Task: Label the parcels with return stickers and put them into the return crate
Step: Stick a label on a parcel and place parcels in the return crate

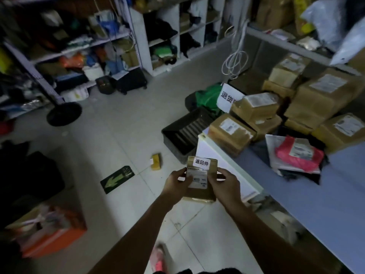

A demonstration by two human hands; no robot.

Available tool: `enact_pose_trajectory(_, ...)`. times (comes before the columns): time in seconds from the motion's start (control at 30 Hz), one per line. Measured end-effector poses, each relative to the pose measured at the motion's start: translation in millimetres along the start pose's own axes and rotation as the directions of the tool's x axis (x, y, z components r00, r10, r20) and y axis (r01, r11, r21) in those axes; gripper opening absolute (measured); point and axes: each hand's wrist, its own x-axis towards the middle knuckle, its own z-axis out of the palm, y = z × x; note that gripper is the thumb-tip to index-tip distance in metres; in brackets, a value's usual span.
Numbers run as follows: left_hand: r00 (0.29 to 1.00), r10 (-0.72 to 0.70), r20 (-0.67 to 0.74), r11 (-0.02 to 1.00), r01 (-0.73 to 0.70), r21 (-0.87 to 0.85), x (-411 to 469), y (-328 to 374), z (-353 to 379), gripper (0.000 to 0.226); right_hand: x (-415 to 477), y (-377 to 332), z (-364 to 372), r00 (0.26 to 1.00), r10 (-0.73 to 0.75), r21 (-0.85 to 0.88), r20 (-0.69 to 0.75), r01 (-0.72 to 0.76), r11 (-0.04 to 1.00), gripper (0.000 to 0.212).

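Two hands, left hand (175,181) and right hand (224,183), grasp a stickered parcel (201,180), its long axis pointing ahead toward the black crate (187,131) just beyond

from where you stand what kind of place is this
Probably a parcel depot's back room: taped brown cardboard parcels stacked on a blue counter, cluttered white metal shelves, a black plastic crate on the floor.

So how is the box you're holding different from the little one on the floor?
The held box is bigger and gripped by the left hand and right hand; the small box lies untouched on the floor. The held box carries a white return sticker. Both are brown cardboard.
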Motion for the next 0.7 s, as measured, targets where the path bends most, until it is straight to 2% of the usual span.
enact_pose_trajectory(0.17,0.997,-0.078,0.019,0.997,0.078,0.016,54.7,-33.2,-90.4,0.028,20.9,-55.2,83.7,0.998,0.034,0.018,0.06,-0.035,0.999,0.034)
enact_pose_trajectory(0.3,0.995,-0.076,0.062,0.997,0.076,0.004,117.4,-31.5,-128.4,0.026,65.4,-89.5,118.3,0.996,0.081,0.042,0.027,-0.082,0.996,0.008)
enact_pose_trajectory(0.37,0.991,-0.094,0.093,0.995,0.091,0.029,158.1,-27.5,-141.2,0.026,100.1,-103.6,132.6,0.994,0.107,0.051,0.036,-0.109,0.993,0.017)
enact_pose_trajectory(0.5,0.976,-0.131,0.175,0.991,0.122,0.062,246.1,-13.0,-160.0,0.021,184.3,-114.9,167.5,0.985,0.171,0.084,0.036,-0.174,0.981,0.013)
enact_pose_trajectory(0.6,0.97,-0.173,0.169,0.98,0.152,0.129,304.9,5.5,-169.3,0.027,240.7,-118.9,192.0,0.98,0.194,0.074,0.036,-0.196,0.978,0.028)
enact_pose_trajectory(0.67,0.961,-0.205,0.188,0.963,0.164,0.213,354.2,17.9,-173.2,0.027,280.6,-125.0,200.9,0.973,0.23,0.091,0.034,-0.232,0.968,0.029)
enact_pose_trajectory(0.7,0.955,-0.212,0.208,0.955,0.157,0.253,379.5,18.2,-172.5,0.035,298.9,-126.6,203.1,0.967,0.251,0.091,0.028,-0.253,0.963,0.027)
